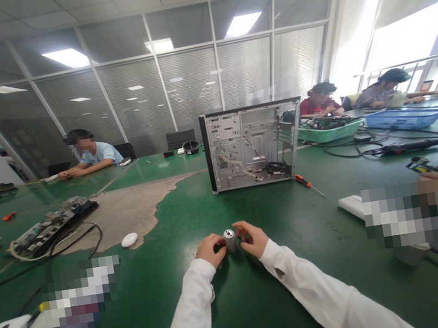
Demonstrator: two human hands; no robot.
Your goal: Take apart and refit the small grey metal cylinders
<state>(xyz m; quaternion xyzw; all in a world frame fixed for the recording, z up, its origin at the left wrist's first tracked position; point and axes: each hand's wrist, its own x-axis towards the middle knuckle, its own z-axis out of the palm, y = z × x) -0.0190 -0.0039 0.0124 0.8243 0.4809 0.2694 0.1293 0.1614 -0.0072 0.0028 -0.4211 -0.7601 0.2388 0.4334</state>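
Observation:
A small silver metal cylinder (230, 241) stands upright on the green tabletop between my hands. Its top face has dark spots that are too small to make out. My left hand (210, 250) is at its left side, fingers curved and a gap between thumb and forefinger; the fingertips reach its edge, and I cannot tell if they press on it. On the right, my right hand (254, 239) has thumb and fingers bent and apart, close beside the cylinder with nothing visible between them. Beyond both hands stands an opened computer case (247, 149) with loose wires inside.
An orange-handled screwdriver (306, 182) lies by the case. At left are a white oval lid-like piece (129, 240) and a power strip-like assembly (53, 227). A green basket (330, 133) and a blue basket (405, 118) stand back right. Other people sit around the table.

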